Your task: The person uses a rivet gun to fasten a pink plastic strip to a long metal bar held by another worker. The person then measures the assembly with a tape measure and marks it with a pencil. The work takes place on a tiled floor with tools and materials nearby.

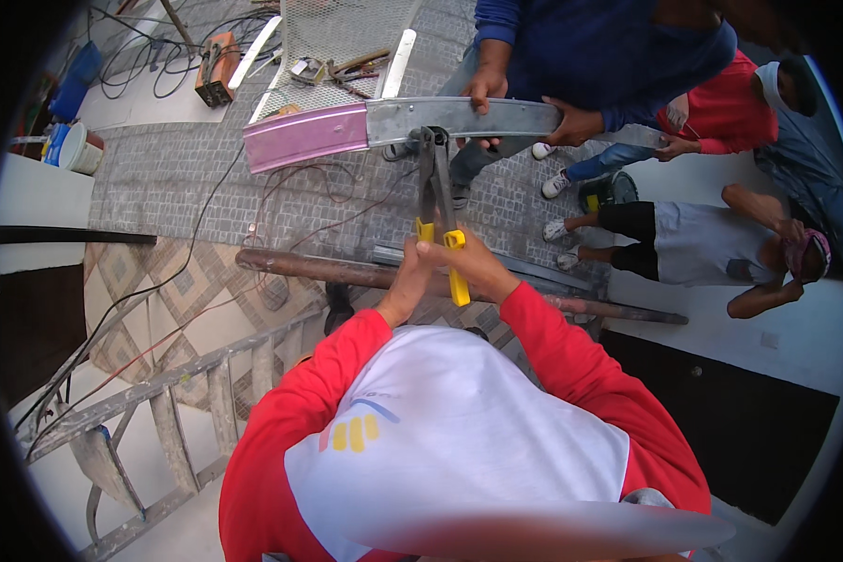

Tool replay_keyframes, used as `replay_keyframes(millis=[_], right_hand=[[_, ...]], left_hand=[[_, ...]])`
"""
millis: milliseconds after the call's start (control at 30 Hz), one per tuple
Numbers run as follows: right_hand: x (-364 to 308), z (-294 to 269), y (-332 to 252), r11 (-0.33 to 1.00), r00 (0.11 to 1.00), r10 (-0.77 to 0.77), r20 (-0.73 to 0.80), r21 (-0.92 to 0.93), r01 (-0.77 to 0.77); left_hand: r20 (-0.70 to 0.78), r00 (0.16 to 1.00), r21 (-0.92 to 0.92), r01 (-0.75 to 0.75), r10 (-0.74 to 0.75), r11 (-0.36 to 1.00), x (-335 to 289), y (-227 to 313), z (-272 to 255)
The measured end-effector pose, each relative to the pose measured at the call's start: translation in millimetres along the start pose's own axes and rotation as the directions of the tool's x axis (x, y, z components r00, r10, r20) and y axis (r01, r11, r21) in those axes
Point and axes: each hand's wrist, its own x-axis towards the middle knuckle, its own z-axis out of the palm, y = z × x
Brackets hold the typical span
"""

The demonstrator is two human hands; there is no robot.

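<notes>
A pair of long-handled stud crimpers [434,185], dark with yellow grips, stands out ahead of my chest. My left hand [408,281] and my right hand [475,263] are both closed around its handles, close together. The tool's jaws meet the lower edge of a curved metal channel [405,119]; their exact bite is hidden. Pink sheeting or film [307,139] covers the channel's left end. Opposite me, a person in blue steadies the channel with one hand [485,90] on top and another hand [574,124] near its right end.
A rusty pipe [347,270] crosses below my hands. A wooden ladder [169,417] leans at lower left. Tools lie on a mesh chair [342,37]. An orange machine [217,67] and cables spread over the paving. Two more people are at right, by a dark bucket [609,190].
</notes>
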Motion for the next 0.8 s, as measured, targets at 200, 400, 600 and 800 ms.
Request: replay_keyframes(millis=[200,400,600,800], right_hand=[[13.5,2.5,1.4,0.966,0.991,0.005,0.135,0.254,-0.039],[17.4,3.1,6.6,0.968,0.993,0.046,0.112,0.241,-0.072],[35.7,16.1,19.2,0.982,0.986,-0.128,-0.109,0.125,0.141],[52.8,26.0,23.0,0.984,0.976,-0.158,-0.150,0.064,0.169]], left_hand=[[0.120,0.988,0.525,-0.143,0.093,0.839,-20.3,30.2,-8.5],[0.087,0.996,0.501,-0.039,-0.005,0.865,-16.9,48.2,0.7],[-0.033,0.999,0.549,-0.005,0.027,0.836,-15.7,30.9,1.9],[-0.076,0.997,0.430,0.048,-0.017,0.902,-6.0,9.6,-9.1]])
